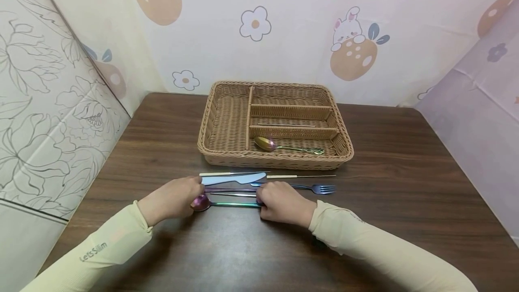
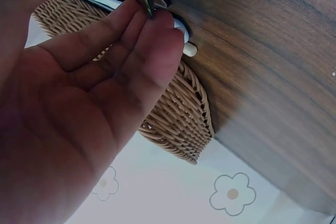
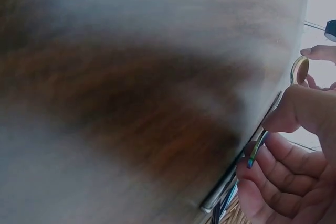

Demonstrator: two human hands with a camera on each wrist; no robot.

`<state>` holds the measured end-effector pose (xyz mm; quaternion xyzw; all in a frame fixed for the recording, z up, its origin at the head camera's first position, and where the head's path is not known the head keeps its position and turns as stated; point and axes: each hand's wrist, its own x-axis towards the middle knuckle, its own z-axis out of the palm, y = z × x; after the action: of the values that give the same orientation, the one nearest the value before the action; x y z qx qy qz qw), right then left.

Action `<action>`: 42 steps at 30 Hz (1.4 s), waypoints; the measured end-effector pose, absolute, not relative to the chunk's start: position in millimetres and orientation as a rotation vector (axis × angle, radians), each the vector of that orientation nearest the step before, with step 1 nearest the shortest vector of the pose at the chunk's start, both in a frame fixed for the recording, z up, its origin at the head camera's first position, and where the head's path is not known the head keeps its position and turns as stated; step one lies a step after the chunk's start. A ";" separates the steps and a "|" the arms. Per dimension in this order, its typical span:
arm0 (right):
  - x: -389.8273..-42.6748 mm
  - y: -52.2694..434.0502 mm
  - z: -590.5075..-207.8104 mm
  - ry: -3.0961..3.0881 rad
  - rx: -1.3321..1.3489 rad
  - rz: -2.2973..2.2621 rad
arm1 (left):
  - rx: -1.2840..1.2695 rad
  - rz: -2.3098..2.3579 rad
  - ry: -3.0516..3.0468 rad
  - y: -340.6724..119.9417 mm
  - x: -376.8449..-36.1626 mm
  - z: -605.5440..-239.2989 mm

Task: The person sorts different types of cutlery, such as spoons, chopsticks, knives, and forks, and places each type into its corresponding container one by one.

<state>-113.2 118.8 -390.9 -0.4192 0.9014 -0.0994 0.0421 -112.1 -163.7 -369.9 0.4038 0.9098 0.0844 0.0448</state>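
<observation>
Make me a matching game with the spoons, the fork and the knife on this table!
Things:
1. gold spoon
2. rainbow spoon
3. blue fork
4. pale blue knife

Places:
A. held between both hands
B. inside the wicker basket
C. on the table, prongs pointing right
D. on the table just in front of the basket, nearest the left hand

Pairs: 1-B, 2-A, 3-C, 4-D

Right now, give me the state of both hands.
Left hand: pinches the bowl end of the iridescent spoon.
Right hand: grips the spoon's handle end.
</observation>
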 end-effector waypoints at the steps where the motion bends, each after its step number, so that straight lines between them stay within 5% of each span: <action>1: -113.2 119.4 -390.5 2.753 -1.286 -0.315 | 1.237 0.262 2.779 -163.9 -112.0 -369.3; 42: -133.5 170.7 -343.5 2.756 -1.311 -0.507 | 1.310 0.327 2.802 -139.6 -133.0 -327.9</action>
<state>-133.5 170.7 -343.5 -0.4236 0.8906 -0.1640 0.0241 -133.0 -139.6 -327.9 0.4212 0.9007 0.1051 0.0156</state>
